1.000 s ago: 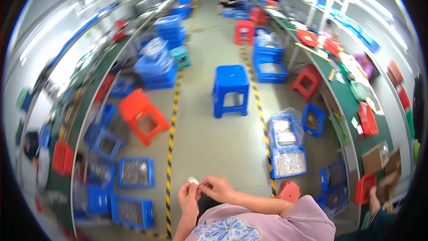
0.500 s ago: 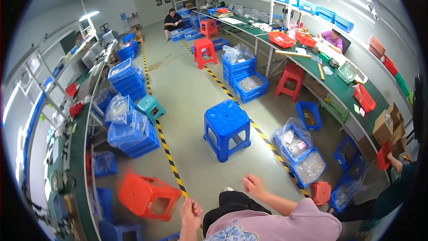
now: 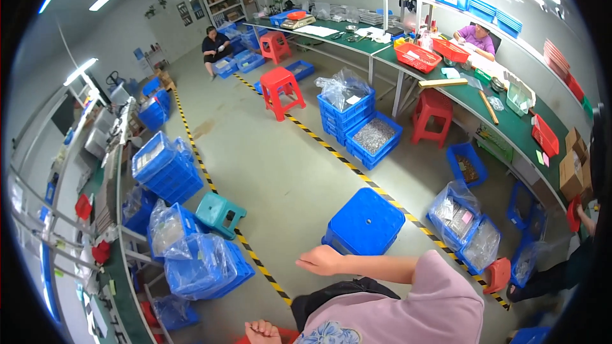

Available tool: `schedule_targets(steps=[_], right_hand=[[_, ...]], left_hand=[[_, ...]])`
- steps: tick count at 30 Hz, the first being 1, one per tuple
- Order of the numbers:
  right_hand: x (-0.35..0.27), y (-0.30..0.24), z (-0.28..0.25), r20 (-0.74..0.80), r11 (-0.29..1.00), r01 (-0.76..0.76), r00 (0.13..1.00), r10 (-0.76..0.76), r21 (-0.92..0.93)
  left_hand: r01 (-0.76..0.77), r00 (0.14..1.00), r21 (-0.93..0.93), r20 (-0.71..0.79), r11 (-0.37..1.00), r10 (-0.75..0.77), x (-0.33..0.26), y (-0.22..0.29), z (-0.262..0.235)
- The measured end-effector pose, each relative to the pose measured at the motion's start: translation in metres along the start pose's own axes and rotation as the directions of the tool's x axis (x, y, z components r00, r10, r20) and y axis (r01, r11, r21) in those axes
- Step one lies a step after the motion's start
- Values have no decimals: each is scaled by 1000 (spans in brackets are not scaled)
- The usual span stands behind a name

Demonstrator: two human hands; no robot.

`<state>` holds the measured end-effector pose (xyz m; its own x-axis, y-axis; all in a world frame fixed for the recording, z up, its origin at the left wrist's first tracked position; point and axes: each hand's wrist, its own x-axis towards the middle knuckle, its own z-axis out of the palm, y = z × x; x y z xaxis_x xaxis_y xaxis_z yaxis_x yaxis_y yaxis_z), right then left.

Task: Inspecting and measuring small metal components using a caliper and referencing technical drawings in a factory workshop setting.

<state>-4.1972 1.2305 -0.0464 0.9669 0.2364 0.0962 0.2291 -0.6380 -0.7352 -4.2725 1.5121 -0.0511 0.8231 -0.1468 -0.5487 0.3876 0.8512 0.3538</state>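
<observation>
My right hand (image 3: 320, 260) hangs in front of me with its fingers loosely curled together, and nothing shows in it. Just beyond its wrist stands a blue plastic stool (image 3: 368, 220) on the floor, apart from the hand as far as I can tell. At the lower edge my left hand (image 3: 262, 332) has its fingers curled in; whatever they hold, if anything, is hidden. Part of a red stool (image 3: 288, 336) shows right beside that hand. Whether they touch I cannot tell.
Black-and-yellow tape (image 3: 255, 256) lines the walkway. Stacked blue crates (image 3: 167, 175) and a teal stool (image 3: 220, 213) stand left; bagged parts in crates (image 3: 456, 216) sit right. A green workbench (image 3: 472, 99) runs along the right. Two people sit farther off; another stands at the right edge.
My view has moved forward and turned, so the blue stool now appears nearer. My right hand has swung leftward across my front. My left hand has dropped toward the lower edge.
</observation>
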Motion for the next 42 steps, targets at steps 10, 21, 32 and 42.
schedule_targets(steps=[10,21,32,42], right_hand=[[-7,276,-13,-233,121,-941,46,971,317],[8,238,3,-269,-346,-611,-693,669,712],[355,448,-269,-442,105,-902,-101,891,419],[558,574,-432,-611,329,-853,13,791,406]], left_hand=[[223,974,41,20,974,-224,273,103,107],[313,826,491,282,813,-489,553,79,425],[557,742,231,295,798,-603,738,9,549],[460,817,462,115,759,-565,950,-45,702]])
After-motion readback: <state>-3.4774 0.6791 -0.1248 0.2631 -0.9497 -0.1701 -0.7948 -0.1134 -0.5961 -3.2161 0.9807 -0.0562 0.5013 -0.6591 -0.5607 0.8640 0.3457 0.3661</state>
